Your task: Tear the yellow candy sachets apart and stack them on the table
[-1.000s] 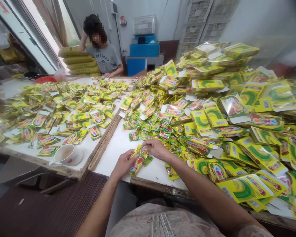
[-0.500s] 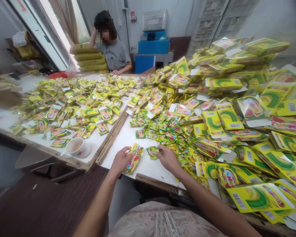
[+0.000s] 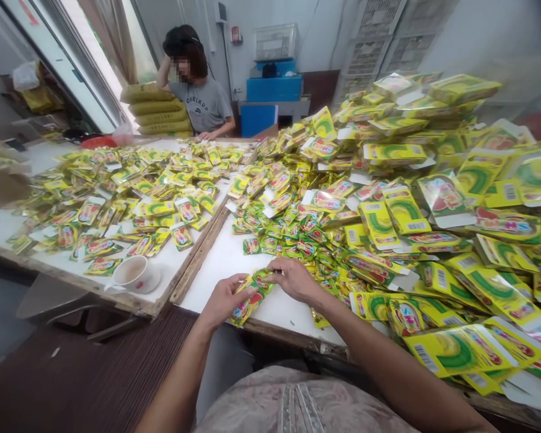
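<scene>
My left hand [image 3: 225,299] is closed on a small yellow-green printed carton [image 3: 247,310], held tilted at the table's front edge. My right hand [image 3: 294,279] pinches a small green packet [image 3: 265,275] against the carton's upper end. Whether the packet is partly inside the carton I cannot tell, since fingers cover that end. Just beyond my hands lies a heap of similar green packets [image 3: 284,240]. To the right rises a big pile of yellow and green cartons [image 3: 415,210], many with white flaps sticking out.
Left of a wooden edge strip [image 3: 202,252], another white table carries many cartons [image 3: 135,180] and a white cup [image 3: 137,279] of brownish drink near its front edge. Across the table sits a person [image 3: 205,99], with stacked yellow sacks [image 3: 155,111] beside them.
My right hand has brought the green packet leftward to the carton's upper end. My left hand still holds the carton. The view has shifted slightly.
</scene>
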`<state>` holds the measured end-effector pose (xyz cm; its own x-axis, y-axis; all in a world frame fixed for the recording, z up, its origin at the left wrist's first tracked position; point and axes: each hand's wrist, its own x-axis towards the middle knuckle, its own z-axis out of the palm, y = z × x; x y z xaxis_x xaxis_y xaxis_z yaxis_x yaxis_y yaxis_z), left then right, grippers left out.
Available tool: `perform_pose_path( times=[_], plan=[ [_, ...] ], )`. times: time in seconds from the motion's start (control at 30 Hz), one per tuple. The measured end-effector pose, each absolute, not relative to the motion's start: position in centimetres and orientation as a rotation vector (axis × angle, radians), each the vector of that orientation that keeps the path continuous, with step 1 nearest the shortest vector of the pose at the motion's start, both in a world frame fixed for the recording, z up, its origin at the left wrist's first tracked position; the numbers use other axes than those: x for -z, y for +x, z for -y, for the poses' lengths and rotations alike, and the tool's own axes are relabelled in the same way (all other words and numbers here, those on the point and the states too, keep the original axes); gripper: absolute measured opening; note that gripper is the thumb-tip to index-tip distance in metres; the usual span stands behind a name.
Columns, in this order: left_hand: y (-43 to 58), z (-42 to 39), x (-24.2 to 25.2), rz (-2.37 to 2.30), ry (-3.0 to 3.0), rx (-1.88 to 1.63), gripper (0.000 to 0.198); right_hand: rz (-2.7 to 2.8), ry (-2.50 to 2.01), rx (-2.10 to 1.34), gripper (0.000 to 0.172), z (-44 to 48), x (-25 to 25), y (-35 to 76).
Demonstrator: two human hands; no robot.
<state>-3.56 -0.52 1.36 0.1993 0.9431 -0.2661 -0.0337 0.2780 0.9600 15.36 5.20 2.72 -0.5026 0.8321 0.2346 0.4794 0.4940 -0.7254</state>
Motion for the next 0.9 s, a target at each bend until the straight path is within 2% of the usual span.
perform_pose_path(
  times=[0.17,0.33,0.53,0.6,0.77,0.83,0.9],
  plan=[
    [-3.0,0.2,-1.0,-1.147,1.043,-0.914,0.048,2.121,-1.168,-0.95,0.004,-4.9,-3.4,14.9],
    [-2.9,0.4,-1.0,-1.157,0.964,-0.921,0.046,1.92,-1.22,-1.21,0.011,-3.9,-3.6,15.3],
    [-2.7,0.5,-1.5,-1.195,0.984,-0.954,0.045,1.977,-1.303,-0.915,0.006,-3.4,-4.5,15.3],
    [-2.6,0.5,-1.8,-1.185,0.965,-0.953,0.043,1.983,-1.298,-0.968,0.006,-3.3,-4.6,15.2],
    [-2.3,0.7,-2.5,-1.144,0.989,-0.911,0.039,2.066,-1.194,-1.141,0.025,-2.3,-4.9,14.8],
    [-2.1,0.9,-2.5,-1.158,1.029,-0.889,0.035,2.096,-1.146,-1.206,0.026,-1.5,-4.8,14.5],
    [-1.8,0.9,-2.1,-1.188,1.066,-0.889,0.032,2.045,-1.117,-1.289,0.02,-1.1,-4.1,14.4]
  ],
)
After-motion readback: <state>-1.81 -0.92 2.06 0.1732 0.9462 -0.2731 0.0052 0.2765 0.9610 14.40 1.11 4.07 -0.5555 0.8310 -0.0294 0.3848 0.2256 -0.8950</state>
